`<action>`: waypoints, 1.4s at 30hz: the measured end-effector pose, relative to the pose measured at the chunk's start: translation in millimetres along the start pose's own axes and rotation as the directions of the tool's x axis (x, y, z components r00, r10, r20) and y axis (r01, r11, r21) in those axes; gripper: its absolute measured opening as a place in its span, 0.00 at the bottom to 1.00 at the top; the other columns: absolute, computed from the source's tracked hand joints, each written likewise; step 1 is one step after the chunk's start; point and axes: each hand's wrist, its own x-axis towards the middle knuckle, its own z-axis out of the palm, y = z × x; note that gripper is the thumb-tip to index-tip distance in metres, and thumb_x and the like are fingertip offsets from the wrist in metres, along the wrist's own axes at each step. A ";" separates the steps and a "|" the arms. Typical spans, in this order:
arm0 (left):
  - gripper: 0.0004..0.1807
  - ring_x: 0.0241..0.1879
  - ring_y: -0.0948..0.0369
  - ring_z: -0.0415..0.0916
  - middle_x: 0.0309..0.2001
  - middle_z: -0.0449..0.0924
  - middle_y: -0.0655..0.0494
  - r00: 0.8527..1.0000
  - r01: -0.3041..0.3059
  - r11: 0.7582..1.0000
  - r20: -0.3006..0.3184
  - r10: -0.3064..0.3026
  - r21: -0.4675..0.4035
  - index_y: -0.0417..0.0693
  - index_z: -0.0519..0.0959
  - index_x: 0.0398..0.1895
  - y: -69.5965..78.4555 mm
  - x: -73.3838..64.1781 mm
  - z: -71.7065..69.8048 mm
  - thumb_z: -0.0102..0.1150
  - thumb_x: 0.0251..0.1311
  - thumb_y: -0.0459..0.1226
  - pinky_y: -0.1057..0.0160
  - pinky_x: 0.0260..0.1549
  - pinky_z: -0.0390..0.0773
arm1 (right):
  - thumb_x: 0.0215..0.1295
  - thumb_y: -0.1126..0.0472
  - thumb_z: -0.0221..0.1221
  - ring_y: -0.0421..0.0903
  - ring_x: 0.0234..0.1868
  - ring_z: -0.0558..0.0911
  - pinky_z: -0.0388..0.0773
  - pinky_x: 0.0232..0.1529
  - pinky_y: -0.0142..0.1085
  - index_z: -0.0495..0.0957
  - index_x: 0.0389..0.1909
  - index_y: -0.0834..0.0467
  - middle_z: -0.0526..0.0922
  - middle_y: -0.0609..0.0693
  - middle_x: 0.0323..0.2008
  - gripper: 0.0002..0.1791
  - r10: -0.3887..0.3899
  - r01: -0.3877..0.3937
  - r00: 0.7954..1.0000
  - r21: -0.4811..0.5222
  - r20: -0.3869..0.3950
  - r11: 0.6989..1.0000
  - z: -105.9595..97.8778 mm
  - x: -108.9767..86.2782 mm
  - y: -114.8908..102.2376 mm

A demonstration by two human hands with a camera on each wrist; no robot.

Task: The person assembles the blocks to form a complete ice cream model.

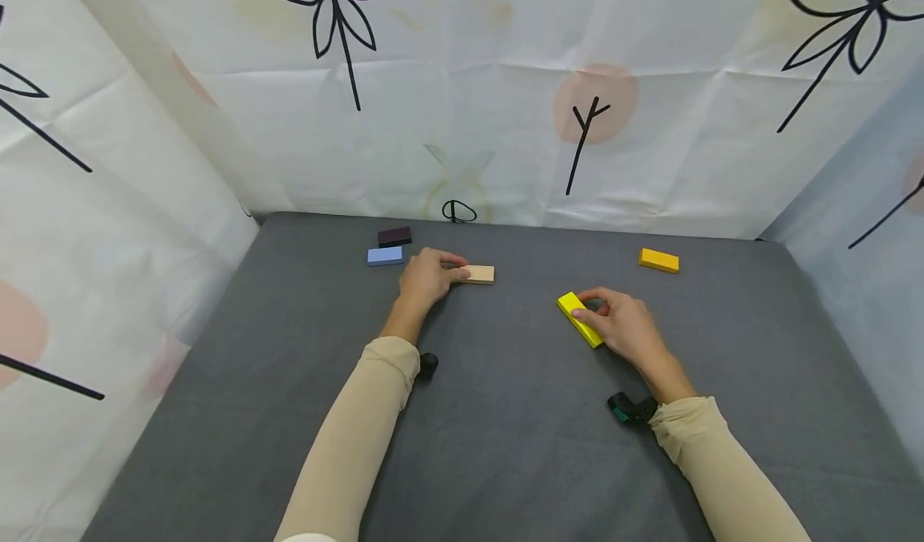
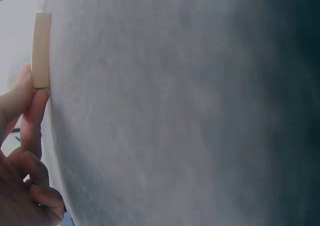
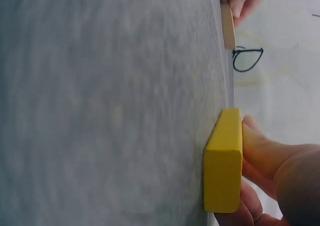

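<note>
In the head view my left hand (image 1: 427, 276) holds a plain wooden block (image 1: 480, 275) by its left end, thumb and fingertips against it. The left wrist view shows the same pale block (image 2: 42, 51), with the thumb and a finger touching its near end. A bright yellow block (image 1: 580, 320) lies slanted on the cloth, and my right hand (image 1: 622, 323) grips its right side between thumb and fingers. Its near end face fills much of the yellow block (image 3: 222, 178) in the right wrist view, partly hiding the fingers behind.
Just left of my left hand lie a light blue block (image 1: 385, 256) and a dark brown block (image 1: 394, 237). An orange-yellow block (image 1: 658, 260) rests at the back right. White patterned fabric (image 1: 505, 149) hangs behind the grey-covered table (image 1: 505, 446).
</note>
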 end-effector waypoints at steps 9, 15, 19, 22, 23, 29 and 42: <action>0.15 0.51 0.50 0.83 0.57 0.86 0.57 1.000 -0.014 1.000 -0.011 0.015 0.016 0.68 0.89 0.49 12.1 -0.4 10.8 0.68 0.61 0.54 0.46 0.47 0.82 | 0.72 0.48 0.62 0.43 0.24 0.76 0.70 0.24 0.34 0.78 0.64 0.59 0.87 0.61 0.41 0.26 0.042 -0.041 0.999 -0.017 0.022 0.999 2.8 2.6 -12.4; 0.14 0.52 0.51 0.83 0.56 0.87 0.57 1.000 -0.019 0.999 -0.013 0.020 0.026 0.68 0.89 0.48 20.1 -1.0 15.4 0.69 0.60 0.54 0.47 0.49 0.82 | 0.72 0.50 0.62 0.43 0.23 0.76 0.69 0.23 0.34 0.79 0.63 0.60 0.88 0.59 0.37 0.25 0.055 -0.055 0.998 0.007 0.037 0.998 7.8 3.3 -23.9; 0.13 0.56 0.50 0.81 0.60 0.84 0.57 1.000 -0.020 0.999 0.000 0.020 0.039 0.68 0.89 0.47 24.0 -0.3 18.8 0.69 0.60 0.54 0.47 0.51 0.81 | 0.73 0.54 0.62 0.42 0.21 0.78 0.69 0.22 0.33 0.80 0.63 0.62 0.86 0.54 0.28 0.23 0.066 -0.069 0.996 0.046 0.064 0.997 10.2 2.6 -31.1; 0.13 0.57 0.50 0.81 0.61 0.84 0.58 1.000 -0.023 0.999 0.005 0.023 0.039 0.68 0.90 0.47 26.9 0.8 21.2 0.68 0.60 0.54 0.47 0.51 0.81 | 0.73 0.57 0.61 0.42 0.22 0.79 0.69 0.22 0.33 0.79 0.63 0.64 0.85 0.53 0.26 0.23 0.068 -0.072 0.995 0.064 0.068 0.995 11.7 2.7 -36.0; 0.13 0.57 0.50 0.81 0.61 0.84 0.58 1.000 -0.025 0.999 0.006 0.024 0.037 0.68 0.90 0.47 28.0 1.1 21.8 0.69 0.60 0.54 0.47 0.51 0.81 | 0.73 0.57 0.62 0.42 0.22 0.79 0.69 0.22 0.33 0.79 0.63 0.65 0.86 0.53 0.26 0.23 0.069 -0.073 0.995 0.064 0.068 0.995 12.5 2.8 -37.8; 0.14 0.55 0.51 0.81 0.60 0.84 0.58 0.999 -0.028 0.999 0.017 0.028 0.044 0.68 0.89 0.48 36.2 2.0 27.2 0.68 0.61 0.54 0.47 0.51 0.81 | 0.72 0.58 0.62 0.41 0.22 0.80 0.71 0.24 0.33 0.76 0.65 0.66 0.88 0.55 0.31 0.25 0.084 -0.091 0.992 0.079 0.089 0.993 19.9 4.6 -47.1; 0.14 0.55 0.52 0.82 0.60 0.84 0.60 0.998 -0.063 0.997 0.022 0.062 0.043 0.68 0.89 0.50 51.7 2.2 46.4 0.67 0.62 0.53 0.50 0.52 0.81 | 0.72 0.56 0.62 0.41 0.20 0.80 0.74 0.22 0.35 0.77 0.63 0.67 0.88 0.54 0.26 0.25 0.063 -0.072 0.995 0.110 0.080 0.991 34.4 9.8 -60.4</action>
